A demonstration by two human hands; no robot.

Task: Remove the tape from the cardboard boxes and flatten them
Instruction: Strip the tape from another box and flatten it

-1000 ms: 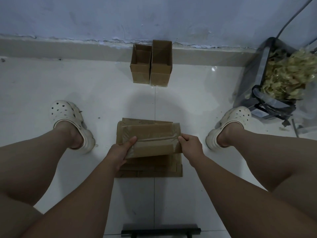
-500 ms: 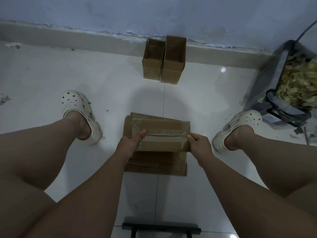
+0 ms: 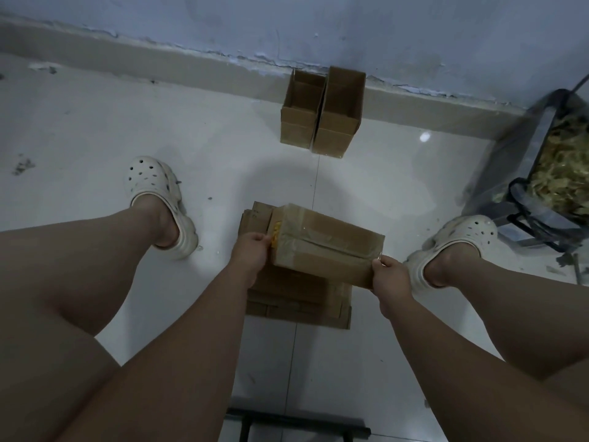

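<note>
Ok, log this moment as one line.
left hand: grips cardboard box, left end | right hand: pinches its right end | tape: still on | flattened cardboard stack: beneath | open boxes: by wall

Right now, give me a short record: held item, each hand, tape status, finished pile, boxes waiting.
held item: taped box, held over the pile, tilted
left hand: grips the box's left end
right hand: pinches its right end
tape: along the top seam, not yet removed
finished pile: flattened cardboard on the floor under the box
waiting: two open boxes side by side at the wall
</note>
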